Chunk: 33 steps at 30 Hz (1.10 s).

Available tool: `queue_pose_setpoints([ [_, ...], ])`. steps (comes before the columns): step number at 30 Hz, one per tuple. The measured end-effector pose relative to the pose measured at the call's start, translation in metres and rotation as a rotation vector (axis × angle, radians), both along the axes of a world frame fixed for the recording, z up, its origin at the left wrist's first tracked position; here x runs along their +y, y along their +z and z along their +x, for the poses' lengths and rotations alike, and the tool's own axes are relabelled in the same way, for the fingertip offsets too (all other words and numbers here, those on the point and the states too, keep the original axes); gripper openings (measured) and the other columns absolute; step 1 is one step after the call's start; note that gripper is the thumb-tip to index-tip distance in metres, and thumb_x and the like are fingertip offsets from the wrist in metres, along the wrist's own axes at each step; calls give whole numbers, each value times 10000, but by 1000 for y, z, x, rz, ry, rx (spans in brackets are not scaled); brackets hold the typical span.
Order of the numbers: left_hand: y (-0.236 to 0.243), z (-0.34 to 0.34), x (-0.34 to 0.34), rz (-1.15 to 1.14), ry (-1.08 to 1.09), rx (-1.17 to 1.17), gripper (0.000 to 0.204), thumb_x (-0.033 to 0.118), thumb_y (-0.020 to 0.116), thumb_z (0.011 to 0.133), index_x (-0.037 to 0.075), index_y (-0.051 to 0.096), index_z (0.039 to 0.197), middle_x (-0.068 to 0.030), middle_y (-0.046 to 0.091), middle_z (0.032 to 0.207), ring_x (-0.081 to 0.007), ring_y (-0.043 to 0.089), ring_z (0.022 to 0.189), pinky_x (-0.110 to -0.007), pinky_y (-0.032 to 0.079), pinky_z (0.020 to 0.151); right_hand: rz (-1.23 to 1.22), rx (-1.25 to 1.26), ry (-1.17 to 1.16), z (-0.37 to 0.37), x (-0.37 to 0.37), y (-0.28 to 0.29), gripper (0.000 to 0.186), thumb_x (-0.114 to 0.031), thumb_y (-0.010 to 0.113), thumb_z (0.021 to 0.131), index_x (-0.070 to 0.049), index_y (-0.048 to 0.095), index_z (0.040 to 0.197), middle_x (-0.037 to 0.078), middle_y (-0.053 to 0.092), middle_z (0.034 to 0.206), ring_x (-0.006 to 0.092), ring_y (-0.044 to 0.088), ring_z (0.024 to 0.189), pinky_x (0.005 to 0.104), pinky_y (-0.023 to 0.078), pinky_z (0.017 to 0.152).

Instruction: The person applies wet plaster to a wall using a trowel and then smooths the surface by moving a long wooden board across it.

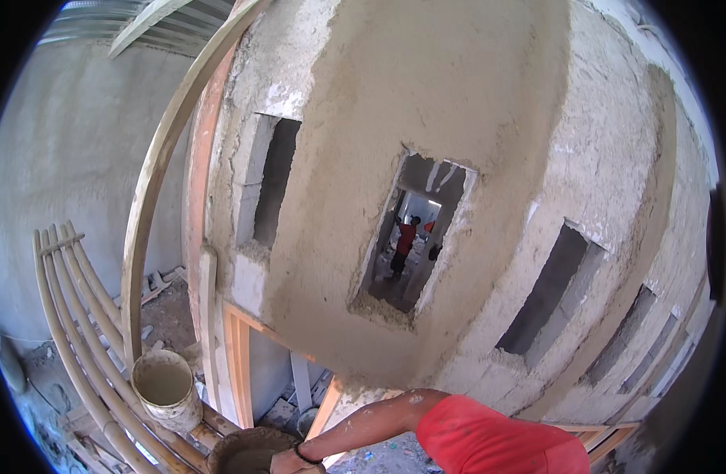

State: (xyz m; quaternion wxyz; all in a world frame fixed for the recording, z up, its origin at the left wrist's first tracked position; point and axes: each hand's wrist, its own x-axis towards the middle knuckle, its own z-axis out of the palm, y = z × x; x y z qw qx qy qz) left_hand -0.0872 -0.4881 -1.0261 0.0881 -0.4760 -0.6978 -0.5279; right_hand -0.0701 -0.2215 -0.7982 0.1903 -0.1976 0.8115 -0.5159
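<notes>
At the bottom edge my right hand (pixel 288 462) reaches into a dark round container (pixel 244 442) of wet mortar; its fingers are cut off by the frame, so their grip is unclear. My bare forearm has spatters and a dark bead bracelet, below a red sleeve. My left hand is out of view. Just left of the container, a white bucket (pixel 164 389) with greyish contents stands on the bamboo poles (pixel 86 316). In front of me rises a partly plastered wall (pixel 410 79) with several narrow openings.
A tall timber post (pixel 142 237) stands beside the poles. Below are a timber-framed doorway (pixel 240 363) and a rubble-strewn floor. Through the middle opening a person in red (pixel 405 241) stands farther inside. A grey wall (pixel 78 142) is at left, under metal roofing.
</notes>
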Motion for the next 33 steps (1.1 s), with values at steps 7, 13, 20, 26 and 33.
queue_pose_setpoints([
  [7,-6,-1,-3,65,13,42,348,63,600,770,-70,544,1087,-268,576,1043,-436,566,939,-502,485,796,969,140,-295,-24,1,77,240,-218,560,790,-15,651,880,170,657,712,321,666,735,400,535,656],
  [13,-2,2,0,13,42,-89,205,30,541,809,-51,550,997,-184,582,900,-357,567,779,-446,489,669,1112,66,-275,-12,-41,-5,173,-138,569,770,-50,708,716,121,698,767,298,690,831,393,557,700],
  [20,49,-7,-2,6,3,-264,132,98,546,834,-10,551,910,-117,542,787,-277,517,691,-420,445,608,1093,244,-66,14,-69,47,179,-211,617,709,-56,706,712,127,686,737,299,662,674,391,544,610],
  [26,20,-10,-8,30,108,-30,220,111,577,832,-10,577,1016,-129,583,861,-286,561,755,-514,441,694,1194,-23,374,-1,-49,112,210,-144,600,700,-11,710,819,171,700,835,336,689,835,431,573,684],
  [33,47,-1,8,-8,48,-270,302,228,604,832,-22,569,998,-140,579,865,-289,560,752,-482,457,673,1261,373,-253,-36,-16,65,143,-172,593,656,-58,635,579,100,650,625,275,653,611,412,507,483],
])
